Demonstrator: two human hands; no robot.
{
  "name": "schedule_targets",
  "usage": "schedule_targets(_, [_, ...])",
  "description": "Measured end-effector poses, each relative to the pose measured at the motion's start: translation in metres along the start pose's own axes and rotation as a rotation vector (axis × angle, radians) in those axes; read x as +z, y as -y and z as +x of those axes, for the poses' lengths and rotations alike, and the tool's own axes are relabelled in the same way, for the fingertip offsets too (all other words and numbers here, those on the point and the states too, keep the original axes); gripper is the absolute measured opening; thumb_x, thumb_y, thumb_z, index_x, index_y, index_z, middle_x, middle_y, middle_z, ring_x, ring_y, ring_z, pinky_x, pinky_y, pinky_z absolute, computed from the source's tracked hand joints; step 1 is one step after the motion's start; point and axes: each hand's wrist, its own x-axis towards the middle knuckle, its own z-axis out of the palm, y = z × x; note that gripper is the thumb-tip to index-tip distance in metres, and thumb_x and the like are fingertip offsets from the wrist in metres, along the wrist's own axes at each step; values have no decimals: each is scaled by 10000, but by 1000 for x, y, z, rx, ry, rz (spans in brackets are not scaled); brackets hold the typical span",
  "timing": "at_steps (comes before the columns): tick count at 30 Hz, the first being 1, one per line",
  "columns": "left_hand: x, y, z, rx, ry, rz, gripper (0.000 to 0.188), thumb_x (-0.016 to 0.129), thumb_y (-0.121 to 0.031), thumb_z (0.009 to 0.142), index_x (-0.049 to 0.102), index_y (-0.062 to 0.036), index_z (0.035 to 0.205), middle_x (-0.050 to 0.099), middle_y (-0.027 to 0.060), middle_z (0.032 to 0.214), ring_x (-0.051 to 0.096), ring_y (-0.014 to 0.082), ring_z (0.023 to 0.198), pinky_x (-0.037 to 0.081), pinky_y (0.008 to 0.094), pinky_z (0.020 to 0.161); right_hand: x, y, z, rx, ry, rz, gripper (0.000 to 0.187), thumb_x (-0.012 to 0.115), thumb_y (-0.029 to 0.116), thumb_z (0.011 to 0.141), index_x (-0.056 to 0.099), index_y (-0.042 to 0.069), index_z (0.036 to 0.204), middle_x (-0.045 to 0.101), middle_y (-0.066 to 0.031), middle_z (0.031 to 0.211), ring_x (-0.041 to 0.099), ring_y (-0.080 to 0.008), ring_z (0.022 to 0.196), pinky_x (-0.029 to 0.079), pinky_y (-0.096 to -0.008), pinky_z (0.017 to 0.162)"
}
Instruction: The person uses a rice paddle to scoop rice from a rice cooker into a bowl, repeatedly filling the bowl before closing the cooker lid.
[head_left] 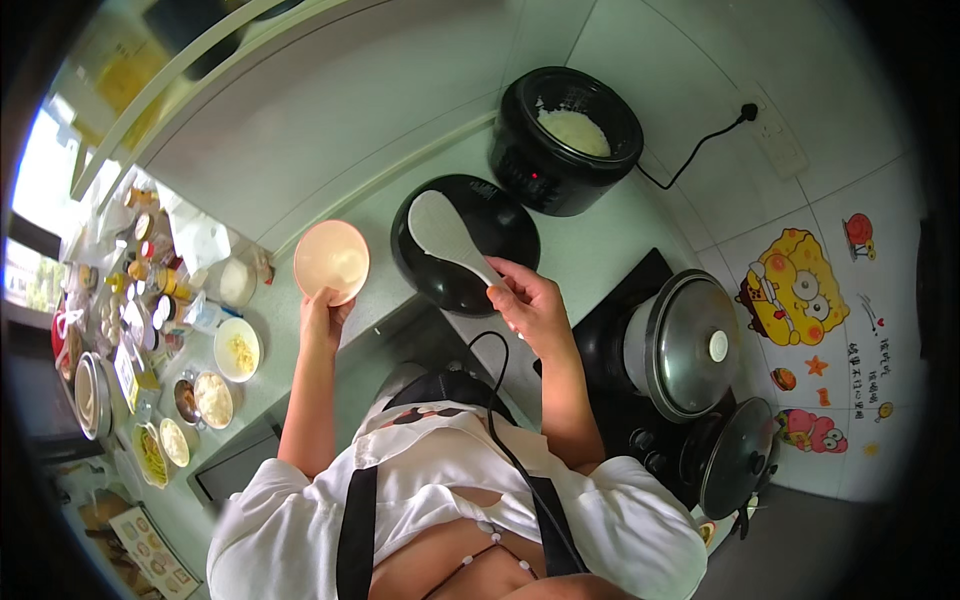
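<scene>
Gripping the pale pink bowl (331, 250) by its near rim, the person's left hand (326, 315) was partly closed, thumb over the edge. The right hand (530, 305) was curled closed around the handle of a white rice paddle (445, 230). Along the far side, the back edge of the pale tabletop (425, 170) met the wall (380, 100); its front edge ran slantwise near the left forearm. A strip of tabletop showed between the bowl and the black domed lid (505, 225), giving some sideways room. To the right, the rice cooker (555, 190) stood just beyond the lid, and the hob (600, 330) with a lidded pot (690, 345) bounded the right forearm's side.

The bowl, round and smooth with a thin rim, was tilted, its opening facing up toward the camera. The paddle's broad, rounded blade pointed up and left above the lid, narrowing into the handle; whether blade and lid touched could not be told. White rice (575, 132) lay inside the cooker.
</scene>
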Motion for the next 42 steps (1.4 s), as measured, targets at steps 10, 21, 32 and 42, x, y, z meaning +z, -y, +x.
schedule_targets(10, [161,-31,8,-321,533,-163,532,512,-291,799,381,-101,1279,478,116,1226,513,287,1063,415,472,919,-85,18,23,-144,-513,-10,404,653,86,793,566,42,1185,532,49,679,373,-5,490,269,-170,430])
schedule_targets(21, [237,-27,74,-276,555,-238,592,541,-271,823,303,-73,1328,406,141,1306,450,329,1171,431,490,926,-194,101,154,173,-556,-1320,298,656,291,735,680,140,991,665,-96,846,628,-259,804,490,-365,698])
schedule_targets(32, [248,-34,103,-302,505,-121,536,521,-238,858,325,-54,1322,453,135,1268,482,304,1148,460,479,885,-205,117,250,329,-152,-1960,130,670,183,685,692,129,802,666,-81,814,644,-242,796,507,-368,698])
schedule_targets(42, [250,-22,107,-363,559,-150,534,528,-236,852,335,-65,1319,459,116,1266,497,285,1135,471,457,880,-225,109,272,-159,78,-2403,116,574,139,742,671,201,734,628,-12,712,611,-167,721,394,-300,710])
